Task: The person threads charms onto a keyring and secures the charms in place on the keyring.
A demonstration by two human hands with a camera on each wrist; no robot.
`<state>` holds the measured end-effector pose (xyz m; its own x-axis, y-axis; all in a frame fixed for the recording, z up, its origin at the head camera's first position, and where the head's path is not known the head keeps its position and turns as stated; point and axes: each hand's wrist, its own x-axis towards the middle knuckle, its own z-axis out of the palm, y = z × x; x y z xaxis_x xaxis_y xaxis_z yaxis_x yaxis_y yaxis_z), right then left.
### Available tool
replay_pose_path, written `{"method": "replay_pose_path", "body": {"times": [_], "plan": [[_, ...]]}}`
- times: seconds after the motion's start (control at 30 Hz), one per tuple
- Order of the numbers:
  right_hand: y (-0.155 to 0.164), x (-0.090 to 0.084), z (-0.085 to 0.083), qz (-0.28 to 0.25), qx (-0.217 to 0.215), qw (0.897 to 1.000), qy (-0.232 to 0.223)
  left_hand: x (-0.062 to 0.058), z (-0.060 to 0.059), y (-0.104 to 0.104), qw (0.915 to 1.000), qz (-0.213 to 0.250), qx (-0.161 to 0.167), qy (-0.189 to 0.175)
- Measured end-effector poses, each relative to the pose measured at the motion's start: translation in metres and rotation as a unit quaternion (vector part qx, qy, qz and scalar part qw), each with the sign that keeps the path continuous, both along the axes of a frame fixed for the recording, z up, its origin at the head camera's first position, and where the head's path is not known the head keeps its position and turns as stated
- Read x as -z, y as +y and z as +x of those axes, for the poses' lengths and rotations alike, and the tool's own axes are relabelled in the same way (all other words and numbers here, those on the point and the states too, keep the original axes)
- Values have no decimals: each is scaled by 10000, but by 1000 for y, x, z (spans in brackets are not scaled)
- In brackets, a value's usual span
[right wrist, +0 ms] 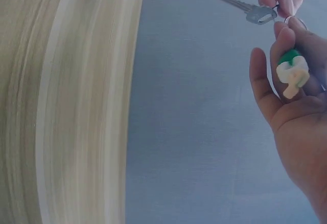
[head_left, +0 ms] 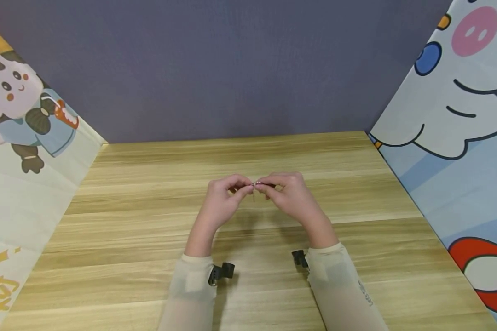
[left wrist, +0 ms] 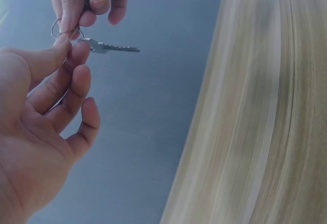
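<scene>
A person is pinching a thin metal ring (left wrist: 52, 28) between thumb and fingertips of both hands, the left hand (head_left: 225, 195) and the right hand (head_left: 291, 195) nearly meeting above the wooden table (head_left: 149, 239); the left's remaining fingers are curving loosely. From the ring a silver key (left wrist: 110, 47) is hanging just below the fingertips, its bow near the ring and its blade pointing down toward the tabletop, the long axis running nearly upright in the head view. Whether the left fingertips are touching the bow, one cannot tell. A green, white and peach charm (right wrist: 293, 72) is lying against the right hand's fingers.
</scene>
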<state>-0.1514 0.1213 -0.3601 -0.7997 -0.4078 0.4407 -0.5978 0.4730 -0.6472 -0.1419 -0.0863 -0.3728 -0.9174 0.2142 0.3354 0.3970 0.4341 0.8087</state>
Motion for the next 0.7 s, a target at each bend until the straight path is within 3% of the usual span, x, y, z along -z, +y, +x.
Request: {"method": "replay_pose_path", "body": {"times": [0.3, 0.7], "plan": [[-1, 0, 1, -104, 66, 9988, -465, -1, 2, -1, 9997, 21, 95, -202], [0, 1, 1, -275, 22, 9978, -599, 2, 2, -2, 9995, 134, 104, -261]]}}
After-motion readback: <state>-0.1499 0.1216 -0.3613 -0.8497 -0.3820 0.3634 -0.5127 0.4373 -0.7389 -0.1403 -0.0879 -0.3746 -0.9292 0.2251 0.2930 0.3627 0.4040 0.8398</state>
